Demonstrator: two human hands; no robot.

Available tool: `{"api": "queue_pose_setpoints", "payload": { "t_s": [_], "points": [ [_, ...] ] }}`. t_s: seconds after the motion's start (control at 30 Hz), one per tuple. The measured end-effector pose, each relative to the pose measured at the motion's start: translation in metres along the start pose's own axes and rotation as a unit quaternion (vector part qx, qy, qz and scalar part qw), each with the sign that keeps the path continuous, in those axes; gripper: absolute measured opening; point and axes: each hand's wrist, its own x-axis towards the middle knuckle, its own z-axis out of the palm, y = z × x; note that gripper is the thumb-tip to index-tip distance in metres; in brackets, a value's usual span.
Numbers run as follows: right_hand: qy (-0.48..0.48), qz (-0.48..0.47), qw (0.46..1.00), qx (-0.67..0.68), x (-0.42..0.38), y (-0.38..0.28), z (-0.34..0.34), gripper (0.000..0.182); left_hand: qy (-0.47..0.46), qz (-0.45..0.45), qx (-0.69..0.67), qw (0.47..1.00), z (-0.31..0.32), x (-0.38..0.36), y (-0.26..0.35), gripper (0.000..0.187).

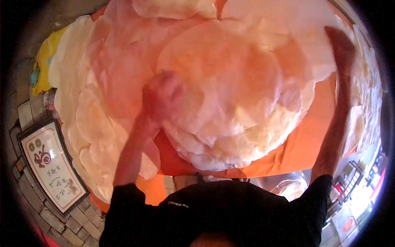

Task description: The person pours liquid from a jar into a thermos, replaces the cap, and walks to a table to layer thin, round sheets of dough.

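Observation:
My left hand [165, 91] is over the left side of a big pile of thin, pale, round sheets [222, 70] that look like dough. Motion smears its fingers, and I cannot tell whether a sheet is in them. Far out to the right stretches my right arm, with my right hand [342, 44] at the edge of the sheets, dark and blurred. Several sheets overlap in a thick heap in the middle, their near edges folded and ruffled. More flat sheets [96, 123] lie overlapping on the left. Beneath them is an orange cover [284, 146].
A framed sign [53, 166] with written characters leans on the paved floor at the left. Behind it lies a yellow bag [48, 57]. More pale sheets [366, 94] spread along the right. Clear plastic [290, 183] shows by the near edge, with a rack [349, 181] at the lower right.

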Motion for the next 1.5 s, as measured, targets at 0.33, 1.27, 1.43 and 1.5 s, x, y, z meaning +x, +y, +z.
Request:
{"api": "queue_pose_setpoints", "payload": {
  "t_s": [0.33,1.27,1.43,1.5],
  "points": [
    [-0.252,-0.285,0.916,-0.126,-0.158,-0.258,0.004,0.029,0.124,0.041,0.283,0.95,0.033,0.16,-0.118,0.031],
    [0.166,0.285,0.928,0.172,-0.272,-0.182,-0.066,0.014,0.138,-0.391,-0.538,0.734,0.03,-0.04,0.092,0.019],
    [-0.167,0.065,0.971,0.156,-0.255,-0.25,0.018,0.045,0.067,-0.348,-0.698,0.623,0.059,-0.09,0.138,0.026],
    [-0.191,0.026,0.956,0.221,-0.26,-0.267,0.046,0.055,0.05,-0.34,-0.777,0.527,0.058,-0.088,0.143,0.028]
  ]
}}
